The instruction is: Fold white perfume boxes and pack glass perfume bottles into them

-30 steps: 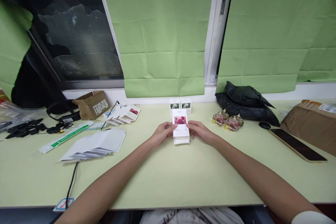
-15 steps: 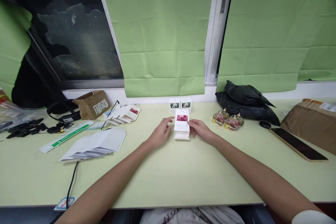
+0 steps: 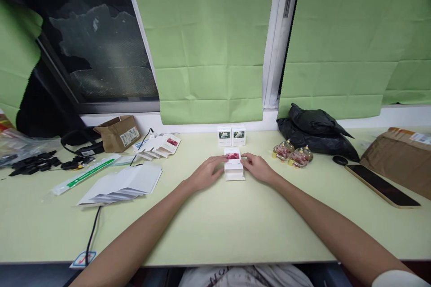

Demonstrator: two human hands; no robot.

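A small white carton with a pink flower picture lies on the table in front of me. Its near end faces me, with a flap sticking out low at the front. On its left side, the fingers of my left hand press against the carton near the picture. My right hand grips the opposite side with bent fingers, some of them hidden. Just behind stand two white boxes with white flower pictures, side by side.
Ornate glass bottles stand to the right, before black plastic bags. Farther right lie a phone and a brown package. Leftward are flattened white cartons, more flower-printed cartons, and a brown paper box.
The carton has tipped lower, its far end coming down toward the table. My left hand has moved right and now touches its side. My right hand has shifted slightly at the opposite side.
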